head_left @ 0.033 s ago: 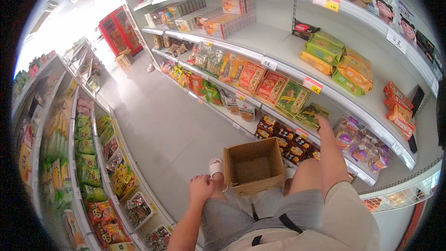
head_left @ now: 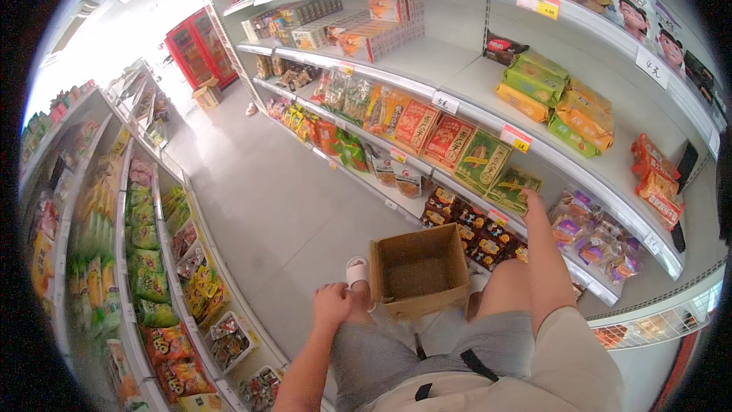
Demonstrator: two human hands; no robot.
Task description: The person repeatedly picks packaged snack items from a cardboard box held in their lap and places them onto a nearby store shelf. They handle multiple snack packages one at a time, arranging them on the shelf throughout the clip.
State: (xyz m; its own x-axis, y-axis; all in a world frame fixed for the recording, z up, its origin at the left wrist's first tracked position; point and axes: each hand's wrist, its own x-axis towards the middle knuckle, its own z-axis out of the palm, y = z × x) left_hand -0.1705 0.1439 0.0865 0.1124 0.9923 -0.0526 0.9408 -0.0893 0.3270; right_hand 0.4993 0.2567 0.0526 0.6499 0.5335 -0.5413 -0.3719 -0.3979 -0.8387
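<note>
My right hand [head_left: 534,204] reaches to the lower-middle shelf and grips the right edge of a green snack packet [head_left: 512,186]; some of its fingers are hidden. Left of that packet stand a larger green packet [head_left: 482,160] and red packets [head_left: 448,141]. My left hand [head_left: 333,304] rests on my left knee, fingers laid over it, holding nothing. Between my knees is an open cardboard box [head_left: 415,263]; its visible inside holds nothing.
Dark snack packs [head_left: 484,248] line the bottom shelf behind the box. Wrapped buns [head_left: 591,236] lie to the right. On the left runs another shelf of bagged snacks [head_left: 149,275]. A red cabinet [head_left: 200,49] and a carton [head_left: 207,94] stand far down the aisle.
The view has shifted very slightly. The green packet at my right hand seems tilted up a little more. My left hand and the box stay in place.
</note>
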